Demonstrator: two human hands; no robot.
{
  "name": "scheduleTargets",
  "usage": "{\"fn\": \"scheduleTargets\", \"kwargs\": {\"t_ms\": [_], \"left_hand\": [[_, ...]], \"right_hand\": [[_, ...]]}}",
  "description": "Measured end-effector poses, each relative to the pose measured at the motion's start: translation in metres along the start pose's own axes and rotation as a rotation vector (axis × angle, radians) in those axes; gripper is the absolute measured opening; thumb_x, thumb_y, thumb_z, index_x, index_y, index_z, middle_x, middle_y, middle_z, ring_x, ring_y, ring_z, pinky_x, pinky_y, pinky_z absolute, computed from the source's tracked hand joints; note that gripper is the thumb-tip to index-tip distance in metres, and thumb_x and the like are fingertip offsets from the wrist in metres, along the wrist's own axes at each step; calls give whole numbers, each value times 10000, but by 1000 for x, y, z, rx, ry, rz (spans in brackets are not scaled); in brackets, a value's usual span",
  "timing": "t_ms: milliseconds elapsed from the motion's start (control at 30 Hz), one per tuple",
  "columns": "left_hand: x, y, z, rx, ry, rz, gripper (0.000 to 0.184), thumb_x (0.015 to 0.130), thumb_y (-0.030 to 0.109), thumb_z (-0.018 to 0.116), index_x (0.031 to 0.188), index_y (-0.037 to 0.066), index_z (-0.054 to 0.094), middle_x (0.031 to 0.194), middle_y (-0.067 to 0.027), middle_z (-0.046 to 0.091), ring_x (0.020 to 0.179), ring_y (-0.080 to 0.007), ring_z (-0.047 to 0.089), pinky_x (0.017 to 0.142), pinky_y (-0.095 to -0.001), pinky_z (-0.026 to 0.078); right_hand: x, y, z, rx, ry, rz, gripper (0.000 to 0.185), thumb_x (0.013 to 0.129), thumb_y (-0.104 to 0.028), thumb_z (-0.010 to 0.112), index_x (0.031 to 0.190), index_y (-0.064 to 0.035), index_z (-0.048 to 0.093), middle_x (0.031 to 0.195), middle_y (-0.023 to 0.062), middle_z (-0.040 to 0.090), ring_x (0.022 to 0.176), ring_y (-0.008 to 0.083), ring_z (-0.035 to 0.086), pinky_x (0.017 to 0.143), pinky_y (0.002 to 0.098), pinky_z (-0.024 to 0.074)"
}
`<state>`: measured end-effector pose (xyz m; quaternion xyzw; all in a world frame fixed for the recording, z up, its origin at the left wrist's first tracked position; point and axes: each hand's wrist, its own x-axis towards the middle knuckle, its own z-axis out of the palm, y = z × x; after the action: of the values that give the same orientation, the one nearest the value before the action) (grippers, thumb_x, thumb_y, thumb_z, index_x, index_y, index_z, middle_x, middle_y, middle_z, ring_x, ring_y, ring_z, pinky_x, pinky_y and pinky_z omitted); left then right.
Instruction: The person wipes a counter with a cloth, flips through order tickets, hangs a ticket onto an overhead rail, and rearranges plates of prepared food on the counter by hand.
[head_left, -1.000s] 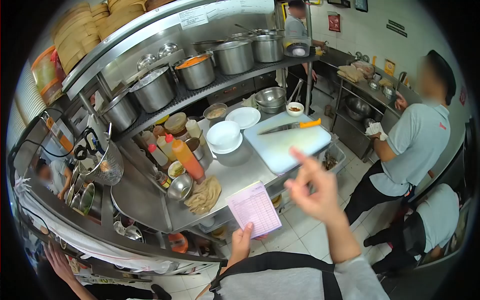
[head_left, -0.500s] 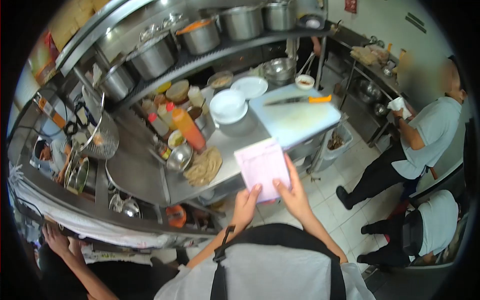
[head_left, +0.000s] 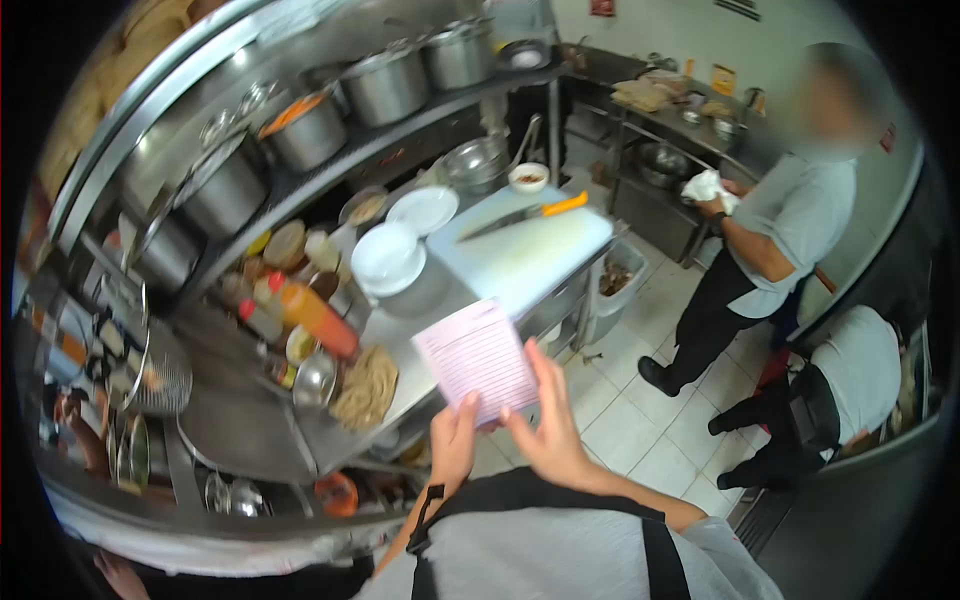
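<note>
A pink notepad (head_left: 478, 362) with ruled lines is held in front of my chest, tilted a little to the left. At its lower left corner, my left hand (head_left: 455, 440) is closed on it with the thumb on top. My right hand (head_left: 552, 430) grips the lower right side, its thumb on the page and its fingers along the edge. Just beyond the pad lies a white cutting board (head_left: 530, 245) with a yellow-handled knife (head_left: 520, 217) on it. White plates (head_left: 388, 260) are stacked left of the board.
Sauce bottles (head_left: 315, 318), a steel bowl (head_left: 315, 380) and a crumpled tan cloth (head_left: 365, 392) sit along the counter's left. Steel pots (head_left: 385, 85) line the shelf above. A co-worker (head_left: 770, 240) holding white cloth or paper stands right; another person (head_left: 820, 390) bends over nearby. A bin (head_left: 618, 285) stands beside the counter.
My view has swung right, so the counter appears further left. The notepad is tilted more and its ruled lines show more clearly. My right hand has shifted along its edge, and both hands keep hold.
</note>
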<state>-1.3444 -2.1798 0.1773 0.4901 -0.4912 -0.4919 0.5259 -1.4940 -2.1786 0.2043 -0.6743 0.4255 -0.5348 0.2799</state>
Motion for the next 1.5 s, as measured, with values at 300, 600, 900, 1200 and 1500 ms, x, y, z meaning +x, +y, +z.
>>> {"fn": "scheduleTargets", "kwargs": {"t_ms": [300, 600, 900, 1200, 1500], "left_hand": [[15, -23, -23, -117, 97, 3, 397, 976, 272, 435, 1012, -90, 592, 918, -141, 658, 742, -190, 653, 695, -275, 514], [29, -24, -2, -81, -85, -10, 409, 979, 258, 422, 1006, -120, 575, 908, -161, 653, 760, -217, 658, 685, -299, 537], [60, 3, 23, -95, -162, 9, 406, 980, 286, 409, 968, -66, 610, 797, -133, 677, 666, -134, 634, 622, -226, 480], [57, 3, 38, -91, -325, 11, 418, 980, 274, 412, 1037, -97, 596, 875, -131, 670, 763, -162, 652, 672, -267, 513], [46, 0, 35, -53, -290, 14, 400, 974, 315, 431, 1010, -36, 622, 811, -86, 677, 709, -123, 644, 622, -238, 490]], "right_hand": [[8, -12, -6, -80, -170, -230, 416, 806, -63, 589, 1218, -77, 535, 1193, 157, 453, 1072, 342, 442, 923, 406, 383], [49, 15, -73, 183, 473, 26, 761, 761, 42, 595, 1423, -25, 224, 733, -11, 444, 705, 74, 442, 708, 211, 406], [67, 18, -71, 163, 261, 109, 829, 814, -70, 602, 1472, -83, 100, 1318, 146, 383, 1034, 174, 478, 927, 317, 394], [84, 43, -53, 685, 54, 312, 804, 849, -50, 608, 1460, -46, 87, 1063, 137, 607, 946, 148, 582, 852, 292, 456], [84, 34, -40, 679, 35, 335, 748, 839, 15, 586, 1432, 31, 130, 1001, 153, 646, 837, 126, 628, 743, 249, 498]]}}
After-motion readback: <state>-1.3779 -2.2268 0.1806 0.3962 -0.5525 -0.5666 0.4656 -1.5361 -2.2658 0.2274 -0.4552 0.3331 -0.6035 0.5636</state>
